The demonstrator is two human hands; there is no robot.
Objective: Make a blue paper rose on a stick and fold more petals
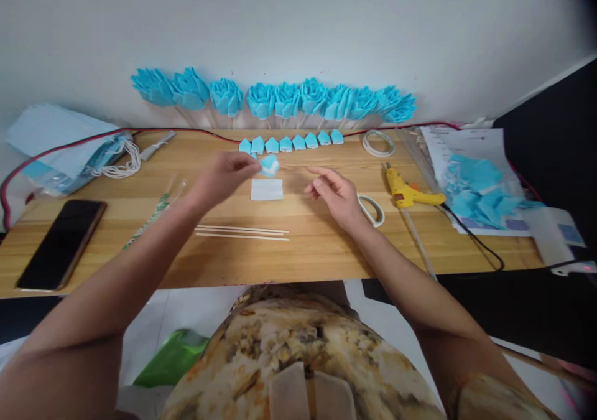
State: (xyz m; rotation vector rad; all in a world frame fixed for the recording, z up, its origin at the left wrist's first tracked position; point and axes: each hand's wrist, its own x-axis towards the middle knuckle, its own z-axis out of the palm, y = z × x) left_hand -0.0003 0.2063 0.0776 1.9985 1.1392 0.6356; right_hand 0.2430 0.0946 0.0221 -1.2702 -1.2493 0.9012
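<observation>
Between the thumb and fingers of my left hand is pinched a small folded blue and white petal. A white rectangular piece lies on the table just below it. My right hand hovers to the right with its fingers apart and nothing visible in them. Behind the hands runs a row of folded blue petals. Close to my right wrist rests a roll of tape. Several thin wooden sticks lie nearer to me.
Blue flowers on sticks lean along the wall. At right are a yellow glue gun, a white ring and a pile of blue pieces. A phone and bagged sheets sit at left.
</observation>
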